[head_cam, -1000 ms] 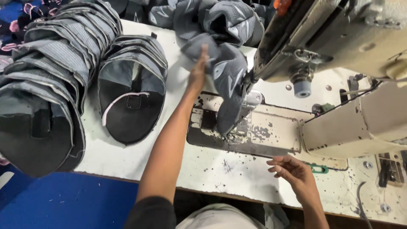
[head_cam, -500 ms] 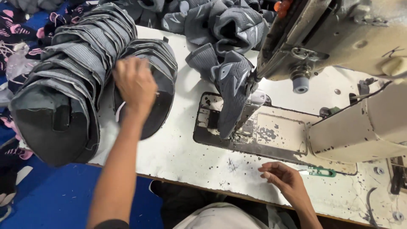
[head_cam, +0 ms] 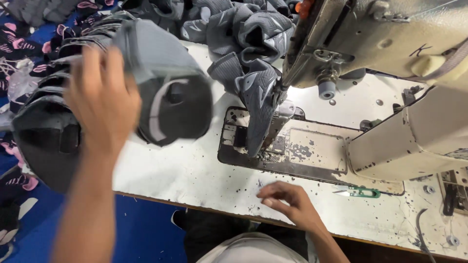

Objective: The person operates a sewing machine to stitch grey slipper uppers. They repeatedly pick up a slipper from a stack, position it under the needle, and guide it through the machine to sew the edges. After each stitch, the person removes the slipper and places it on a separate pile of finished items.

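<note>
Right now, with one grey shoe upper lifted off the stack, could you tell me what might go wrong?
The left hand lifts a grey shoe upper from the leaning stack at the table edge; the pull could tip the stack off. The finished upper hanging by the sewing machine might snag the incoming piece. The right hand rests near the green thread snips; reaching blindly may risk a nick.
</note>
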